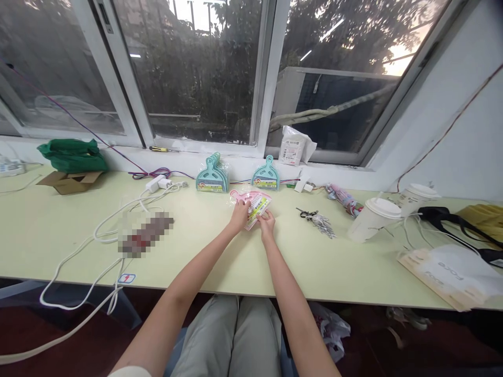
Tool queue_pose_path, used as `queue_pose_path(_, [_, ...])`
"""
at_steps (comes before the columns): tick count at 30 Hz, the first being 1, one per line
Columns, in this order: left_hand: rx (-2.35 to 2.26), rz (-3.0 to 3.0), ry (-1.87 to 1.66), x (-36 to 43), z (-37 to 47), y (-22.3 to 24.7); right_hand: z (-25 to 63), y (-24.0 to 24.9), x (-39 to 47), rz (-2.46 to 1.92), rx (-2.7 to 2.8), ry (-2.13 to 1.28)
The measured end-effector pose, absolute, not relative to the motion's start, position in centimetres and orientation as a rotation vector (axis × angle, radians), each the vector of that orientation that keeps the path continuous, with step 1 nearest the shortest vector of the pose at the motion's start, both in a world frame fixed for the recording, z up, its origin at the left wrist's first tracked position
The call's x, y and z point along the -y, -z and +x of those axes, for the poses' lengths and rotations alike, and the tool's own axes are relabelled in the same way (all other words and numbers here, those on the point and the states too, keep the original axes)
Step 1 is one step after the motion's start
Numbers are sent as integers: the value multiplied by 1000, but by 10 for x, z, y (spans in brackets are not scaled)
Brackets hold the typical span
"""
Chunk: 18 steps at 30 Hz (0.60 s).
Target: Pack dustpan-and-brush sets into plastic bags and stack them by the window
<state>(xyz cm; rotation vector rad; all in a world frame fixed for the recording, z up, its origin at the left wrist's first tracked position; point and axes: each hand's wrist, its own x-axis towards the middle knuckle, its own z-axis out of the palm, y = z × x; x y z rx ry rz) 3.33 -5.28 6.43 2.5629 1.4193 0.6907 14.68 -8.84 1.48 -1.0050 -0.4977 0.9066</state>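
Observation:
A pink mini dustpan set (256, 205) in clear wrapping, with a yellow-green label, is held tilted just above or on the table; I cannot tell which. My left hand (239, 217) grips its left side, fingers closed on it. On its lower right edge, my right hand (267, 224) pinches the wrapping near the label. Behind it, a stack of several teal dustpan sets (212, 175) leans upright against the wall. A teal dustpan set (266, 175) stands to the right of that stack, apart from it.
Keys (319, 222), a folded umbrella (342, 199) and a white lidded cup (373, 220) are on the right. Leftward lie white cables (98, 230), a pixelated item (145, 234) and a cardboard box (68, 182) under green cloth (74, 156). The table's front edge (236, 295) is close to my lap.

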Motion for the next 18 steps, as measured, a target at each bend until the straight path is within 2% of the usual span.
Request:
queue_pose_path(4, [-1472,2645,-587,51,34,-64,146,-16,90,-990,496,-911])
queue_pose_path(10, [-1530,2781,-772,61,37,-64,147,-15,90,-996,503,-902])
queue_pose_path(18, [-1413,2916,-796,76,41,-66,157,-15,87,-955,477,-883])
